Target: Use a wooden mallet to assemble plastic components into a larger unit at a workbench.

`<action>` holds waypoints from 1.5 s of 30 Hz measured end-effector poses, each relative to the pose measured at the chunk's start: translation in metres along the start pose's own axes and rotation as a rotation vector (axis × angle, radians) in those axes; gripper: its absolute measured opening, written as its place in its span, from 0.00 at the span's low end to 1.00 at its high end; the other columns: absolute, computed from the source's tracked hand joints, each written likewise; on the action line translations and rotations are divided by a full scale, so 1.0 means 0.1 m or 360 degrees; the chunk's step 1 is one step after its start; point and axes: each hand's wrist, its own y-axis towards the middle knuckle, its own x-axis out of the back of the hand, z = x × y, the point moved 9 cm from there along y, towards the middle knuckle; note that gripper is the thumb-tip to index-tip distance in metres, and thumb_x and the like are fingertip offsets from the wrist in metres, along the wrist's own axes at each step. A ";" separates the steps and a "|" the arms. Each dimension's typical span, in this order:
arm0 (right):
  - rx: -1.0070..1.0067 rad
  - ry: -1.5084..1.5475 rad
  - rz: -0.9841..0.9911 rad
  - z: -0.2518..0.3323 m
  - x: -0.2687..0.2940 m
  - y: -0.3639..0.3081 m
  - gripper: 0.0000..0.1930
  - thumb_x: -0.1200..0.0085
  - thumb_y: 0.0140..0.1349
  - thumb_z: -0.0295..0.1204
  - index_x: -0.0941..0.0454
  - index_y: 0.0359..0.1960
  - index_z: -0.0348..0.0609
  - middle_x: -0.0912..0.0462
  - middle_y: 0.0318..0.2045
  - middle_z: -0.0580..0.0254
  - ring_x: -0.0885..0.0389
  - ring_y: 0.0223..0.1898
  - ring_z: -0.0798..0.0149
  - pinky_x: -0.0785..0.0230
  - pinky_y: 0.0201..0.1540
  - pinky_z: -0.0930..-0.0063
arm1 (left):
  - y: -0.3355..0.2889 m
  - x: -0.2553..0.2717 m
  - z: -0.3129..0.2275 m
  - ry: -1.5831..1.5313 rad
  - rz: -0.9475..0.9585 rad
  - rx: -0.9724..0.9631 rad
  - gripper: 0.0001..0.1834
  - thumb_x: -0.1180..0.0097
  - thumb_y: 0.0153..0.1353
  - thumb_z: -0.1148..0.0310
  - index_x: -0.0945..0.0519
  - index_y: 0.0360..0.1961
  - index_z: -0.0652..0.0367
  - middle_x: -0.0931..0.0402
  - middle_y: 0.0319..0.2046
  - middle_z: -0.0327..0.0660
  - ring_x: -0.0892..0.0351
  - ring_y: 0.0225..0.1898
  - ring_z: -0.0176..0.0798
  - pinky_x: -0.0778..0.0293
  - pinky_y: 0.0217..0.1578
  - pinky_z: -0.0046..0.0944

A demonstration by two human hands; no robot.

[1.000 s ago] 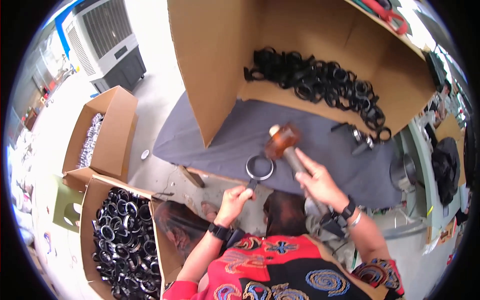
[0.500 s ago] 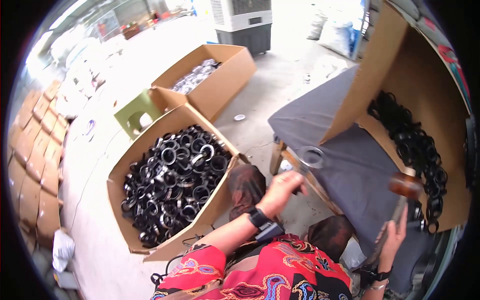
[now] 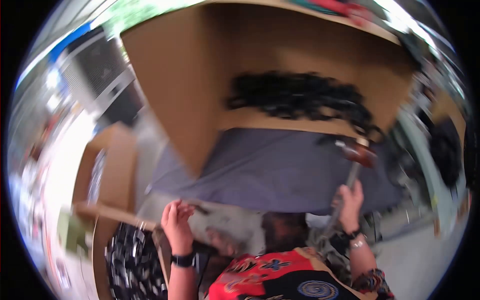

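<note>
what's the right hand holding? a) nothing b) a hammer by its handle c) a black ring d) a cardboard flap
b: the right hand is closed round the handle of a hammer, whose brown head is raised over the grey cloth; the left hand sits open and holds nothing, at the cloth's near edge.

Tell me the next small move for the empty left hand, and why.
Probably reach down into the box of black rings for one: the left hand hangs open and empty just above it, while the right hand grips the raised mallet.
</note>
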 end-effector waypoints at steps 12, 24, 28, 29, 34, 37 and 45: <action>0.0294 0.0283 -0.0293 -0.01 0.31 0.10 0.18 0.53 0.64 0.28 0.40 0.54 0.43 0.29 0.24 0.65 0.28 0.17 0.71 0.30 0.18 0.77 | -0.43 -4.29 1.05 0.1356 0.1780 -0.1072 0.20 0.47 0.60 0.67 0.27 0.52 0.65 0.24 0.46 0.54 0.23 0.46 0.55 0.28 0.47 0.44; 0.0408 0.0064 -0.0256 -0.02 0.29 0.12 0.20 0.52 0.64 0.27 0.40 0.55 0.40 0.30 0.21 0.68 0.29 0.16 0.74 0.32 0.18 0.80 | -0.15 -4.01 1.77 0.1459 0.1790 0.0285 0.15 0.45 0.62 0.61 0.24 0.28 0.65 0.27 0.20 0.39 0.30 0.22 0.32 0.31 0.26 0.35; 0.0430 0.0035 -0.0188 -0.01 0.26 0.13 0.21 0.52 0.64 0.25 0.40 0.58 0.38 0.30 0.22 0.67 0.30 0.15 0.75 0.32 0.18 0.79 | -0.08 -2.93 1.09 0.0732 0.1397 0.0592 0.12 0.49 0.65 0.66 0.28 0.26 0.60 0.33 0.17 0.34 0.35 0.19 0.29 0.35 0.23 0.32; 0.0419 0.0003 -0.0177 0.00 0.25 0.13 0.21 0.52 0.64 0.25 0.40 0.58 0.38 0.30 0.21 0.68 0.30 0.15 0.75 0.32 0.18 0.79 | -0.07 -2.61 0.94 0.0609 0.1268 0.0592 0.13 0.50 0.65 0.65 0.28 0.24 0.59 0.33 0.16 0.34 0.36 0.19 0.28 0.37 0.22 0.31; 0.0375 -0.0138 0.0098 0.20 -0.14 0.01 0.22 0.52 0.65 0.29 0.39 0.59 0.38 0.30 0.21 0.70 0.31 0.17 0.76 0.33 0.19 0.81 | -0.34 -1.21 0.72 0.0426 0.0842 0.0493 0.16 0.50 0.66 0.63 0.27 0.22 0.59 0.30 0.17 0.34 0.34 0.19 0.27 0.38 0.24 0.29; 0.0490 -0.0231 0.0645 0.42 -0.71 -0.23 0.27 0.50 0.62 0.26 0.40 0.63 0.37 0.28 0.25 0.69 0.31 0.18 0.78 0.34 0.21 0.84 | -0.52 -0.83 0.92 0.0277 0.0718 0.0444 0.14 0.48 0.65 0.64 0.24 0.23 0.60 0.26 0.20 0.34 0.30 0.24 0.27 0.34 0.30 0.30; 0.0636 -0.0994 0.1584 0.77 -1.89 -0.73 0.32 0.47 0.60 0.24 0.44 0.67 0.39 0.25 0.54 0.46 0.23 0.53 0.55 0.35 0.53 0.72 | -0.52 -0.74 1.24 0.0223 0.0785 0.0369 0.14 0.46 0.64 0.64 0.20 0.26 0.63 0.23 0.23 0.36 0.27 0.28 0.29 0.31 0.36 0.31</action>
